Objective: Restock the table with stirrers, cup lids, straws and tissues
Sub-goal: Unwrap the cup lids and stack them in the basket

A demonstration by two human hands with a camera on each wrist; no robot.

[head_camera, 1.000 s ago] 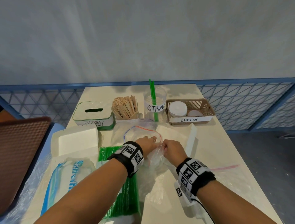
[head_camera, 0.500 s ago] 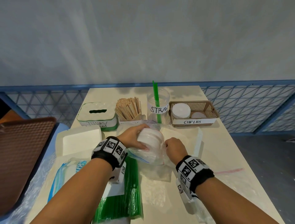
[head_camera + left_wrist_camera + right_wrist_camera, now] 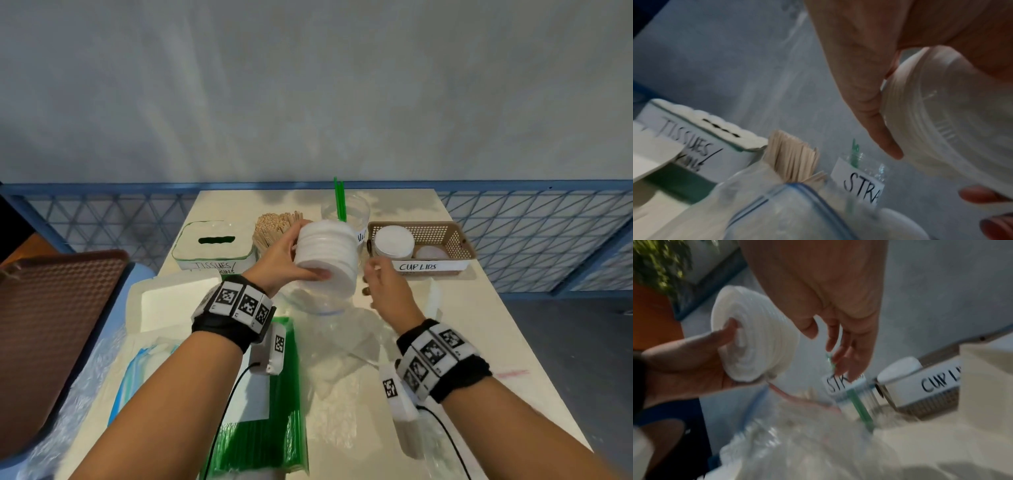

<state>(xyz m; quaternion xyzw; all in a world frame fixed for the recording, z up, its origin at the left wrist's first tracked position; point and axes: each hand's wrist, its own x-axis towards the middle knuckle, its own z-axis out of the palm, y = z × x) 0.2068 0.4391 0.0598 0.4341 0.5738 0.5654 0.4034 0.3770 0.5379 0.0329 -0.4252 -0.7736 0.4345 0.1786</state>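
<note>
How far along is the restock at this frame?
Done, by appearance: the stirrer holder looks full. In hand: the left hand grips a stack of cup lids, clear of its bag, not yet in the cup-lid basket; the right hand holds nothing. Left: the green straw pack lies untouched; the straw jar holds few.

White stack of cup lids (image 3: 325,255) lies tilted sideways, gripped above the clear bag (image 3: 329,308).

left hand (image 3: 279,258) curled, right hand (image 3: 387,286) relaxed
</note>
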